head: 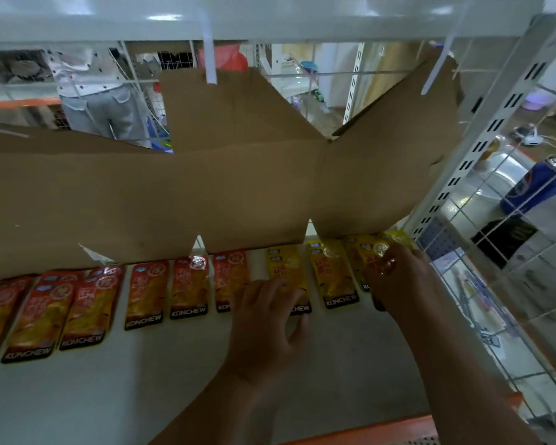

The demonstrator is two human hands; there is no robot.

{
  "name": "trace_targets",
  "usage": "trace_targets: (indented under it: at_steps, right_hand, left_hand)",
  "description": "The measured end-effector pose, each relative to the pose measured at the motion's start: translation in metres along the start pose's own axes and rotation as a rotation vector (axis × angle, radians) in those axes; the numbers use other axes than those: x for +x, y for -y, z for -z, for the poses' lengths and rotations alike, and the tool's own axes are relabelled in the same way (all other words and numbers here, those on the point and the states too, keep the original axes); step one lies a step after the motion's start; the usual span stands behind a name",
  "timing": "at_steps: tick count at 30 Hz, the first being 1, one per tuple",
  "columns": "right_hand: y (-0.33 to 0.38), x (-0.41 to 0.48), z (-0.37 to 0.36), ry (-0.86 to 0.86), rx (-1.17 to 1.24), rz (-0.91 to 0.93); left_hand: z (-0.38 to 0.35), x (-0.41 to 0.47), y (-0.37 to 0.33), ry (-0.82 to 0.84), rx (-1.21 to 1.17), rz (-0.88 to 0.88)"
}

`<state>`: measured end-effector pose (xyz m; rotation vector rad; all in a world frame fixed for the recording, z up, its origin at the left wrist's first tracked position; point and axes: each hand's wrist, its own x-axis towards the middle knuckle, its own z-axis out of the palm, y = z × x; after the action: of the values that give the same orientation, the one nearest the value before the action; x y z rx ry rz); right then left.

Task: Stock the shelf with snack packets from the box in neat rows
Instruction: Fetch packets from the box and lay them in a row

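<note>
Yellow foil snack packets [333,271] lie flat in a row beside orange foil packets [190,287] on the white metal shelf [142,380], likely light, limp and slick, best pinched at a sealed edge; the left hand [267,322] presses one with spread grip, the right hand [402,277] curls its grip round the end ones.

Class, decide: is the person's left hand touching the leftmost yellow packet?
Touching. The head view shows the left hand resting its fingers on the leftmost yellow packet, overlapping its lower half.
</note>
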<state>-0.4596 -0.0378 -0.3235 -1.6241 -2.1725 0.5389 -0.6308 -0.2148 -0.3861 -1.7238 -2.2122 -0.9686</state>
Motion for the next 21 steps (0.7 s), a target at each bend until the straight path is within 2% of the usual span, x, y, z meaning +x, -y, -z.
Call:
trace_targets:
  at_steps: [5, 21]
  right_hand:
    - [-0.003, 0.017, -0.007, 0.081, -0.095, -0.017]
    - [-0.010, 0.030, -0.032, 0.042, -0.073, 0.024]
  left_hand:
    - [-0.003, -0.001, 0.001, 0.005, 0.044, -0.013]
    - [-0.005, -0.001, 0.000, 0.025, 0.064, 0.003]
